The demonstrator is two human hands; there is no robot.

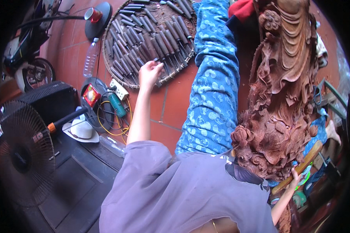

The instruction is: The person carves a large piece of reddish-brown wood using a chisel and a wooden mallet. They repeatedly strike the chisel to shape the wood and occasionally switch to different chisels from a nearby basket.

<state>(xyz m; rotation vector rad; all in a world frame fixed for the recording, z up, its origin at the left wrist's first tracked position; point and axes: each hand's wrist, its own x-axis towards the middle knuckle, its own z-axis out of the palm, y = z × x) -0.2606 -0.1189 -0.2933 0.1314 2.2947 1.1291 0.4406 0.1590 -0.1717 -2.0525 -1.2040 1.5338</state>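
Observation:
My left hand is over the near edge of a round woven tray, its fingers bent together. A small dark piece with a pale band shows at the fingertips; I cannot make out what it is. Many carving chisels with dark wooden handles lie in rows in the tray. At the lower right, my right hand is closed around a long, flat wooden mallet, which slants beside the carving. The large reddish-brown wood carving, with draped folds and flowers, lies along my right side.
My leg in blue patterned trousers stretches between tray and carving. To the left are a fan, a pale hat, a green power tool with a yellow cord, a power strip, a plastic bottle and a motorbike.

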